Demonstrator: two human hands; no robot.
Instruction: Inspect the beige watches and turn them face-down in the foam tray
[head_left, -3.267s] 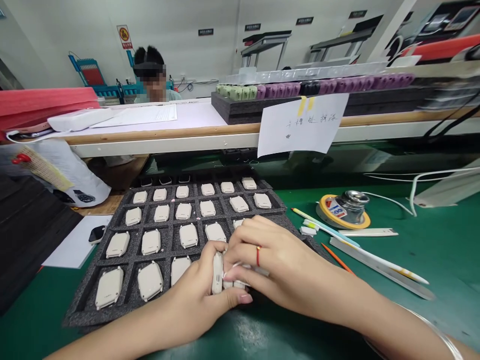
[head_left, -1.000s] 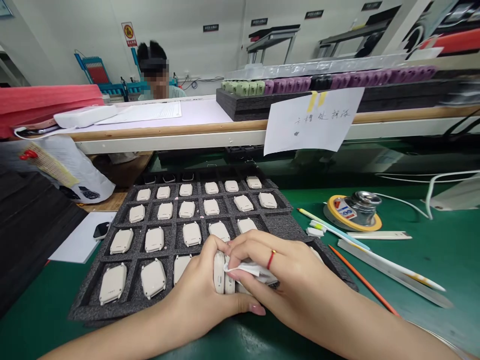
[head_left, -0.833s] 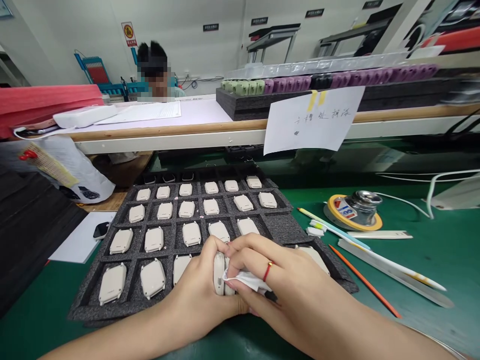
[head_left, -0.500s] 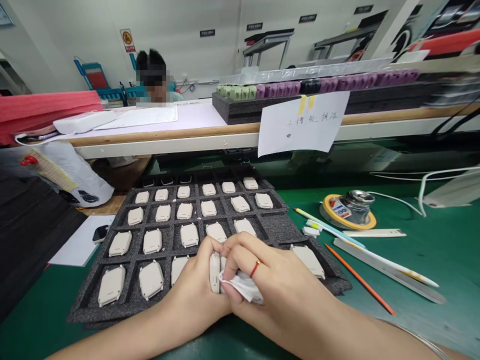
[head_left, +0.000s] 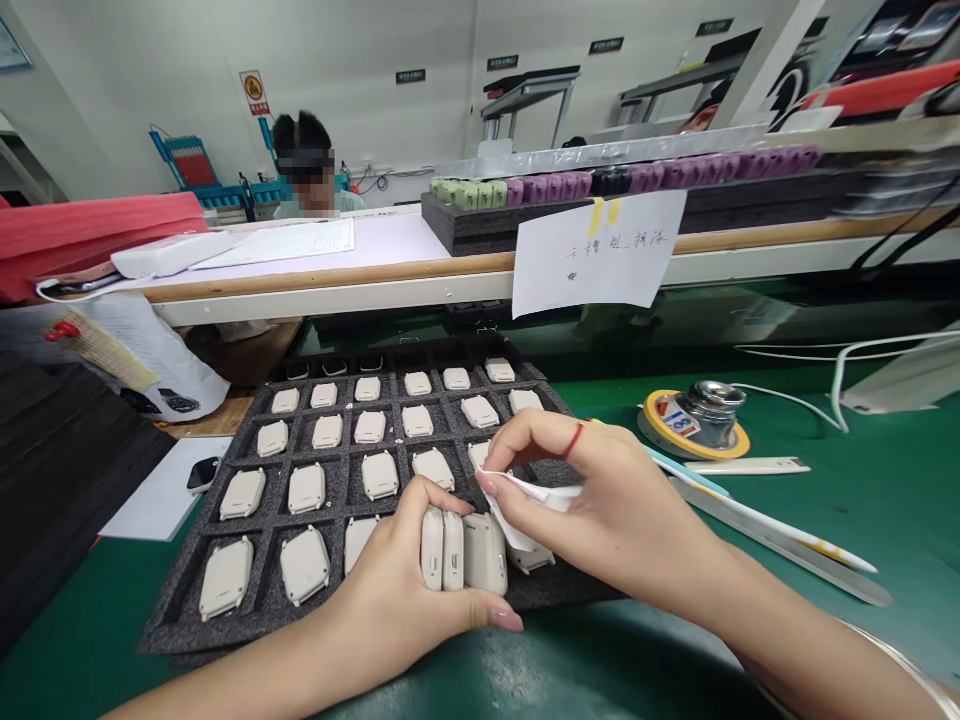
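Several beige watch cases [head_left: 453, 552] stand side by side in my left hand [head_left: 397, 570], its thumb below and its fingers curled behind them. To their right, my right hand [head_left: 592, 480] pinches a white cloth [head_left: 536, 495] between thumb and forefinger, apart from the held cases. Under both hands lies a dark grey foam tray [head_left: 259, 610] with rows of pockets. Most pockets hold a beige watch case like the one at the near left [head_left: 226, 578]. Part of the tray's right side is hidden behind my right hand.
On the green table to the right lie a metal-topped glass bottle [head_left: 712, 412] in a yellow tape roll [head_left: 739, 440] and a long white brush-like tool [head_left: 795, 535]. A shelf [head_left: 330, 285] crosses behind, with a hanging paper note [head_left: 596, 255]. Beyond it is another person [head_left: 304, 150].
My right hand with the white cloth has moved up and right, away from the watch cases. The cases in my left hand now show more, one of them tilted over to the right.
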